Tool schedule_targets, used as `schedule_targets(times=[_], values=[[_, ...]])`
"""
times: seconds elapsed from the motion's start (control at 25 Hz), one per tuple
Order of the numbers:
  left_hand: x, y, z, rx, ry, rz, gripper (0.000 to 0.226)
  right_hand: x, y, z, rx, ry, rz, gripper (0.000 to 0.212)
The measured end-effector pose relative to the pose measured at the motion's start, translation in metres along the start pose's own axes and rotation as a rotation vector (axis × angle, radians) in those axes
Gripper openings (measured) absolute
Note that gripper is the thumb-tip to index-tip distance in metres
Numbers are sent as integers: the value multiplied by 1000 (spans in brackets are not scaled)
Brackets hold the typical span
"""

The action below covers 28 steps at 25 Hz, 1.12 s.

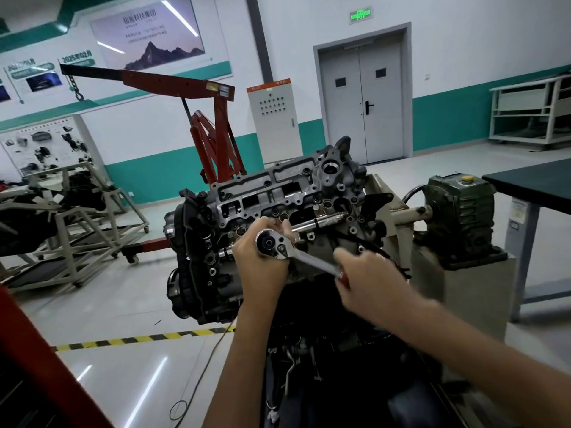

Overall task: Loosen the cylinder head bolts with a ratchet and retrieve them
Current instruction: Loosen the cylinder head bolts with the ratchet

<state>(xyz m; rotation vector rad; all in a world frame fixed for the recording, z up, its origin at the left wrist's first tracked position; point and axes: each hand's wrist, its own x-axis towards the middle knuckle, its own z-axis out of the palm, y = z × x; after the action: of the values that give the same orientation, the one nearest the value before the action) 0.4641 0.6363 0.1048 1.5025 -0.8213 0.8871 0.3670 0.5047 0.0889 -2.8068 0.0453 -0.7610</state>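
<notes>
An engine with a grey cylinder head sits tilted on a stand in the middle of the view. A chrome ratchet is set on the head's near side, its handle running down to the right. My left hand wraps around the ratchet's round head from below and behind. My right hand grips the red-tipped end of the handle. Several dark bolts stand in the head's upper face. A second chrome tool lies across the head just behind the ratchet.
A red engine hoist stands behind the engine. A green gearbox sits on the stand at the right, beside a dark table. Metal frames stand at the left. Yellow-black tape and a cable cross the floor.
</notes>
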Motion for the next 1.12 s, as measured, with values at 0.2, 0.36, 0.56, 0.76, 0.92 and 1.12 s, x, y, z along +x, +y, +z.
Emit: schedule_targets(times=[0.2,0.36,0.56,0.76,0.92,1.12], values=[[-2,2,20,-214,27,-110,46,-39,-53,53,507,-16,243,30],[7,-5,4,-93,-95,68,54,-13,-7,9,142,-64,2,14],[13,-2,-3,-19,-222,110,45,42,29,-52,-320,40,-187,12],[-3,-1,14,-55,11,-11,38,-12,-2,17,147,42,103,18],[-6,8,30,-245,24,-154,36,-35,-44,63,662,20,283,24],[9,-2,6,-85,-163,83,47,-7,10,9,138,-37,-10,14]])
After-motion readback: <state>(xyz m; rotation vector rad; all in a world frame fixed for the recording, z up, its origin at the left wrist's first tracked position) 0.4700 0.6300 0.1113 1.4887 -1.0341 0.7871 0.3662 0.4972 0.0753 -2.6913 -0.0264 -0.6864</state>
